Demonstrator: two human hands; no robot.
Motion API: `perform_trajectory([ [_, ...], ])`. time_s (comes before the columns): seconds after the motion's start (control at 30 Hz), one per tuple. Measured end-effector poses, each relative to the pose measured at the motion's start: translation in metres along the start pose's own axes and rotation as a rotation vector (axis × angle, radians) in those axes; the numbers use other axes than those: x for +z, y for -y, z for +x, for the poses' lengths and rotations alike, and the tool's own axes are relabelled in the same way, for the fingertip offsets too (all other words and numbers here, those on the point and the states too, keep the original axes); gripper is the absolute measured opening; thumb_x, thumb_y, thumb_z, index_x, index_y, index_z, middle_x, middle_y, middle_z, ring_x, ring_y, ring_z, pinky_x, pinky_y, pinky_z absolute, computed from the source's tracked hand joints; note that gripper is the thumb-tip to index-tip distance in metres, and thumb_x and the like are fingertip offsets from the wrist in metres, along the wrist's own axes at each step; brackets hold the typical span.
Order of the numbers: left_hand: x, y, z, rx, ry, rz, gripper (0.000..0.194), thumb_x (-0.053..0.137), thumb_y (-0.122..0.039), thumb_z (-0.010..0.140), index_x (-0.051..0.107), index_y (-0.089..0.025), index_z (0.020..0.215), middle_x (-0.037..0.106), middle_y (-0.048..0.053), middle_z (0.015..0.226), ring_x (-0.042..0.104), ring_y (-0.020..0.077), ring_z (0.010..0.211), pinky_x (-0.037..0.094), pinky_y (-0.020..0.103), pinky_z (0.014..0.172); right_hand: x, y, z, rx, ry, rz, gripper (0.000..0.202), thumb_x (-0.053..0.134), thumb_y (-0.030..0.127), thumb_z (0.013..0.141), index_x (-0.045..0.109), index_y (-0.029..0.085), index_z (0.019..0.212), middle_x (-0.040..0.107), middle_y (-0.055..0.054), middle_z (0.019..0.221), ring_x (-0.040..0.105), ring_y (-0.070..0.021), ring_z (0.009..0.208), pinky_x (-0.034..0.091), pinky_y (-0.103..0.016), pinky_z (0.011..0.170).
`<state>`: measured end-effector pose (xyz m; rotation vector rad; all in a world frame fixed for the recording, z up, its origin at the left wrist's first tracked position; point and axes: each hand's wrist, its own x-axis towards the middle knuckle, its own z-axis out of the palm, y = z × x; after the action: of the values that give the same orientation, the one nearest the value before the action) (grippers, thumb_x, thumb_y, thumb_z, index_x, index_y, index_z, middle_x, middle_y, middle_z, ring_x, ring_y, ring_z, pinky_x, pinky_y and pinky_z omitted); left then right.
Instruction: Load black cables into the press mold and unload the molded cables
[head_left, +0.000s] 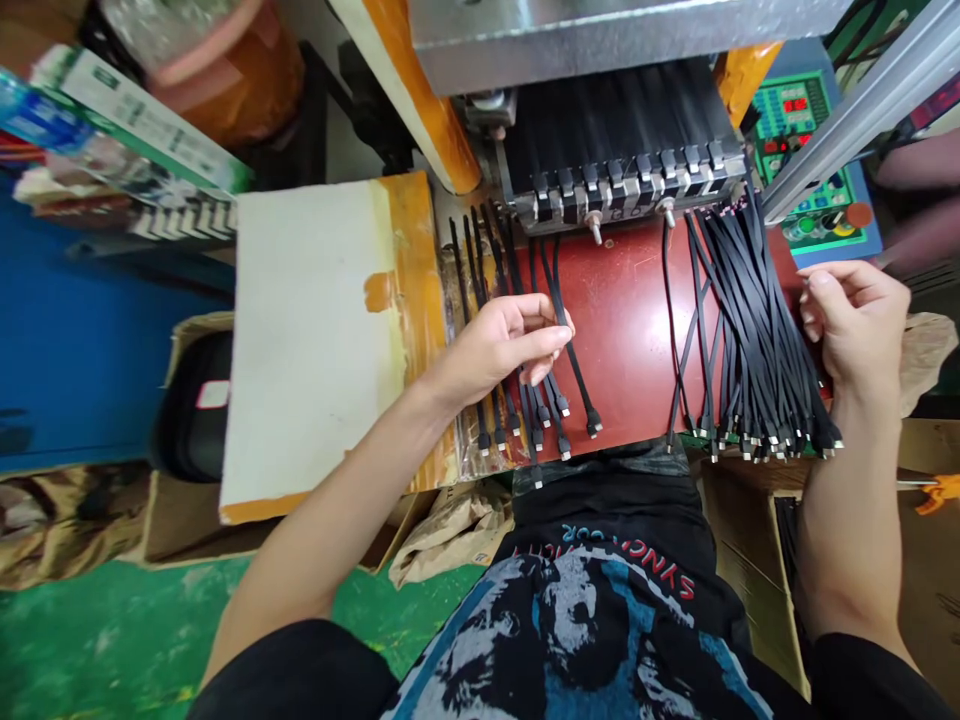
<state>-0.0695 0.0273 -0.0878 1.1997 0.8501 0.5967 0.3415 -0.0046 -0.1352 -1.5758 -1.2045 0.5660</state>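
My left hand (525, 340) is closed in a pinch over a black cable (579, 380) on the left part of the reddish-brown board (622, 300). That cable's plug end hangs toward the board's front edge. Several more black cables (480, 290) lie under and beside this hand. At the right, my right hand (855, 315) is held with curled fingers beside a thick pile of black cables (757, 330); whatever its fingertips may hold is hidden. Behind the board, a machine fixture (630, 180) carries a row of black plugs in metal slots.
A white board with orange tape (307, 340) lies at the left. Beyond the right hand stands a control box (802, 160) with red digits and buttons. A metal machine plate (622, 40) hangs overhead. Cardboard boxes (750, 540) stand below the work surface.
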Motion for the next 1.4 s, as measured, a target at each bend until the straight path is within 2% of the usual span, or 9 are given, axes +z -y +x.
perform_trajectory([
  [0.17,0.000,0.003,0.001,0.028,-0.008,0.084,0.032,0.084,-0.041,0.086,0.066,-0.015,0.084,0.065,-0.001,0.063,0.060,0.0089,0.050,0.047,0.020,0.047,0.000,-0.001,0.000,-0.019,-0.026,-0.037,0.011,0.067,0.009,0.096,0.076,0.014,0.101,0.057,0.004,0.065,0.045,-0.0062,0.048,0.029,-0.024,0.045],
  [0.37,0.002,0.001,0.004,0.035,-0.064,0.119,0.034,0.087,-0.040,0.085,0.066,-0.014,0.076,0.068,0.001,0.066,0.065,0.0100,0.051,0.050,0.020,0.049,0.000,-0.001,0.001,-0.081,-0.018,-0.006,0.010,0.069,0.012,0.094,0.077,0.014,0.099,0.056,0.004,0.063,0.045,-0.0072,0.046,0.029,-0.026,0.046],
  [0.6,0.002,0.001,0.002,0.026,-0.056,0.112,0.033,0.083,-0.035,0.088,0.065,-0.013,0.072,0.072,0.002,0.065,0.069,0.0100,0.053,0.054,0.017,0.050,-0.001,-0.006,-0.001,-0.127,-0.031,0.038,0.015,0.076,0.023,0.089,0.081,0.015,0.101,0.057,0.003,0.062,0.046,-0.0078,0.047,0.030,-0.027,0.046],
  [0.83,0.000,0.004,0.003,0.015,-0.043,0.133,0.026,0.074,-0.026,0.094,0.066,-0.012,0.074,0.072,0.002,0.064,0.071,0.0096,0.053,0.055,0.015,0.050,-0.002,-0.008,-0.002,-0.019,-0.045,0.014,0.023,0.080,0.034,0.084,0.080,0.017,0.100,0.058,0.003,0.063,0.044,-0.0079,0.046,0.028,-0.025,0.043],
  [1.13,0.000,0.007,0.002,-0.043,-0.069,0.190,0.031,0.064,-0.032,0.099,0.065,-0.013,0.075,0.075,0.005,0.068,0.074,0.0132,0.054,0.057,0.019,0.051,-0.002,-0.011,-0.004,0.118,-0.016,0.060,0.029,0.083,0.043,0.084,0.081,0.019,0.100,0.060,0.000,0.068,0.044,-0.0103,0.049,0.028,-0.027,0.044],
  [1.3,0.002,0.011,0.001,-0.035,-0.127,0.303,0.037,0.061,-0.040,0.100,0.062,-0.016,0.071,0.072,0.003,0.065,0.073,0.0142,0.053,0.056,0.020,0.050,-0.004,-0.016,-0.004,0.168,0.047,0.081,0.032,0.081,0.051,0.086,0.080,0.022,0.100,0.059,-0.002,0.068,0.044,-0.0129,0.049,0.030,-0.030,0.043],
  [1.4,0.003,0.013,0.000,-0.035,-0.147,0.390,0.042,0.058,-0.045,0.100,0.059,-0.017,0.069,0.070,0.002,0.063,0.070,0.0141,0.049,0.052,0.020,0.047,-0.005,-0.019,-0.004,0.174,0.084,0.093,0.036,0.079,0.055,0.087,0.079,0.022,0.103,0.058,-0.001,0.069,0.044,-0.0123,0.051,0.032,-0.027,0.044],
])
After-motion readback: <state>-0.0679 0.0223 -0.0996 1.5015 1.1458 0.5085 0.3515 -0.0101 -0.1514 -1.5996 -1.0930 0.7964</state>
